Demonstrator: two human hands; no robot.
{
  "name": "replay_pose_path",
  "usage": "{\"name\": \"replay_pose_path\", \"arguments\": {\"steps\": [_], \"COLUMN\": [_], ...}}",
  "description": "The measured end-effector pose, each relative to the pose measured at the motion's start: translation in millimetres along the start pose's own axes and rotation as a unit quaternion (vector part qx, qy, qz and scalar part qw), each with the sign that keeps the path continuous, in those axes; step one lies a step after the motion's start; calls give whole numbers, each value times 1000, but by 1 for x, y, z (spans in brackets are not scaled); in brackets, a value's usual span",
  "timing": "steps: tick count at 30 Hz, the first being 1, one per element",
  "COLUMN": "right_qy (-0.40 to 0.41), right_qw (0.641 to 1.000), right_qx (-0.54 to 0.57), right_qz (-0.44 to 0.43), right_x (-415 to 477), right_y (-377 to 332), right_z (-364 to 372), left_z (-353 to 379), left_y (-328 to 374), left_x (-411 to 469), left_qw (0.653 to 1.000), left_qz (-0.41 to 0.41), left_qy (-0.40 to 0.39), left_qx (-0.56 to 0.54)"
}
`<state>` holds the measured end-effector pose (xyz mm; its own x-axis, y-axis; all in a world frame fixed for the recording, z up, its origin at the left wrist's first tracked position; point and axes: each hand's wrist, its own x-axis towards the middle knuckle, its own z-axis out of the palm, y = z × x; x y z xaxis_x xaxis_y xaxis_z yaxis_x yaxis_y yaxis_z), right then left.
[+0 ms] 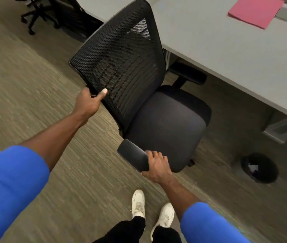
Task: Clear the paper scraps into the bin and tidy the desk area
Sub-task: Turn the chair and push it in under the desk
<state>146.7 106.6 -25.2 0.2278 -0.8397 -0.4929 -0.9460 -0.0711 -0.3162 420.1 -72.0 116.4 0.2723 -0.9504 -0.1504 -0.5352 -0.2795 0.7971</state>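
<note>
both hands on office chair (139,88).
left hand (88,102) clenched on backrest edge; right hand (157,168) closed around armrest (132,155). bin (259,168) on carpet beside desk (226,55), holding paper scraps (253,168).

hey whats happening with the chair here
A person has both hands on a black office chair beside the desk. The left hand grips the edge of the mesh backrest, and the right hand holds the near armrest. The bin on the floor has white paper in it.
</note>
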Motion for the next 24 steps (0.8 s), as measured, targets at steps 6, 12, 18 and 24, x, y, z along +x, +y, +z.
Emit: {"name": "replay_pose_path", "arguments": {"steps": [6,12,18,24], "right_qy": [5,28,19,29], "right_qw": [999,997,995,993], "right_qx": [-38,-48,-64,-75], "right_qz": [11,49,69,84], "right_x": [6,2,-16,-41], "right_y": [-11,0,39,79], "right_z": [22,26,19,11], "left_z": [5,12,29,53], "left_y": [4,16,16,23], "left_x": [7,-9,-29,-61], "left_qw": [998,994,989,986], "left_qz": [-2,18,46,51], "left_qy": [-55,-96,-137,-158], "left_qx": [1,-55,-21,11]}}
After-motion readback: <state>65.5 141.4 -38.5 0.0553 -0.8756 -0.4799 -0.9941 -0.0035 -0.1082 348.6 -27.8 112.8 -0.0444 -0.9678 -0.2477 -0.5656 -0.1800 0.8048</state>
